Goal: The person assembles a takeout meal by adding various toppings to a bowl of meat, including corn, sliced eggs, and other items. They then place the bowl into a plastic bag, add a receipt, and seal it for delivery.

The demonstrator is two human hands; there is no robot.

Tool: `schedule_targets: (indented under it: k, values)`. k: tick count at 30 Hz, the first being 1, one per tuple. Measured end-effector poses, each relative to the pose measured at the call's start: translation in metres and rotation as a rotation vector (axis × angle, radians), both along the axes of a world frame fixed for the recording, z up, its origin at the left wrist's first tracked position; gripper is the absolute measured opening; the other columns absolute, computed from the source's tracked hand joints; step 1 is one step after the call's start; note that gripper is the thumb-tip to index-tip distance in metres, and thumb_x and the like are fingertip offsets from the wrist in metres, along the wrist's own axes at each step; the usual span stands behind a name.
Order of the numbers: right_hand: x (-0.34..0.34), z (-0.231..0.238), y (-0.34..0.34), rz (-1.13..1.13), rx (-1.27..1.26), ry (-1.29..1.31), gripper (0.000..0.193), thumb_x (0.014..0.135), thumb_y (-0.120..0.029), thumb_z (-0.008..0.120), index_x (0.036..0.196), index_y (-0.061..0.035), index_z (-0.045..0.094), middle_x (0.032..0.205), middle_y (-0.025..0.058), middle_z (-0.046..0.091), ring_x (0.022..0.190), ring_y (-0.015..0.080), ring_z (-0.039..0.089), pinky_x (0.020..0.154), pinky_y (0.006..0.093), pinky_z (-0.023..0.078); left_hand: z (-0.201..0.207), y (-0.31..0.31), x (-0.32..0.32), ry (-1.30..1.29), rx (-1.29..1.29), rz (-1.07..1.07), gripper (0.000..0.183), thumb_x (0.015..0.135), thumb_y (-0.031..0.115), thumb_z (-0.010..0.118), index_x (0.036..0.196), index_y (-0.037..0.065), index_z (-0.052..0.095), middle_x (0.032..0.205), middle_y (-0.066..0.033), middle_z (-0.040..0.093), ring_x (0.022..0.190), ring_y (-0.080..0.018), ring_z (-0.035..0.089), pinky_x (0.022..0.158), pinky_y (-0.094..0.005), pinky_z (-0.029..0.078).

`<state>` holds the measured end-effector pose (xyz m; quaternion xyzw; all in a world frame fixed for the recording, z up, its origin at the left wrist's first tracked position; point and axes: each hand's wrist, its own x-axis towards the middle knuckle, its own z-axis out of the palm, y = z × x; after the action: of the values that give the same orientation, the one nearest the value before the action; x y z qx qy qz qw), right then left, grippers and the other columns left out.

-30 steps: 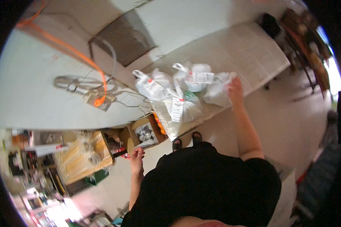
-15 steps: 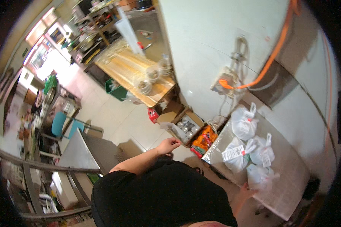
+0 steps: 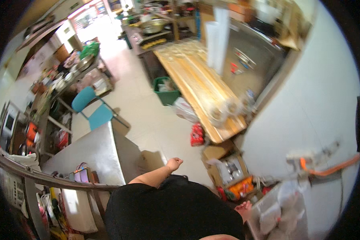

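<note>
My left hand (image 3: 175, 164) hangs in front of my body over the tiled floor, its fingers curled in and nothing visible in them. It is near the metal-topped cabinet (image 3: 94, 154) on the left. My right hand (image 3: 243, 208) is low at my right side, a little blurred, its fingers loosely apart and holding nothing I can see. Close beside it, on a pale low surface at the lower right, stand several knotted white plastic bags (image 3: 271, 216). An open cardboard box (image 3: 228, 170) with silvery round-topped items sits on the floor ahead of it, next to orange packages (image 3: 241, 188).
A wooden table (image 3: 200, 86) with clear plastic tubs (image 3: 218, 114) stands ahead right. Under its edge are a green bin (image 3: 166, 94) and a red package (image 3: 197, 135). A teal chair (image 3: 98, 114) stands left. An orange cable (image 3: 332, 171) crosses the right wall.
My view has swung right to left, bringing the wooden table and aisle toward the middle. My right hand has come away from the bags' surface; the bags now lie lower right, blurred.
</note>
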<state>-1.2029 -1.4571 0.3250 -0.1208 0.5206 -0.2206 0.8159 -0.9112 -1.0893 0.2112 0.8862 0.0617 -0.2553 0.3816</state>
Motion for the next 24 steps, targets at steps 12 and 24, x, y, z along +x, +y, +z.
schedule_targets:
  k: [12,24]
  values:
    - [0.35,0.024,0.135,1.027,-0.004,-0.193,0.015,0.098,-0.031,0.05,0.101,-0.0177,0.057,0.082,-0.0045,0.048,0.068,0.0109,0.04,0.063,0.0266,0.036,0.058,0.144,0.122,0.006,-0.265,0.646,0.054,0.085,0.056,0.06,0.063,0.007,0.054,0.053,-0.006,0.055,0.049,-0.0143,0.05,0.051,-0.0324,0.043]
    - [0.692,0.034,0.357,1.671,0.071,-0.31,0.015,0.096,-0.026,0.05,0.101,-0.0123,0.056,0.082,-0.0003,0.053,0.064,0.0109,0.045,0.058,0.025,0.037,0.048,0.28,0.105,-0.077,-0.344,1.434,0.056,0.096,0.049,0.047,0.058,0.007,0.048,0.052,-0.0037,0.046,0.045,-0.0165,0.047,0.046,-0.033,0.038]
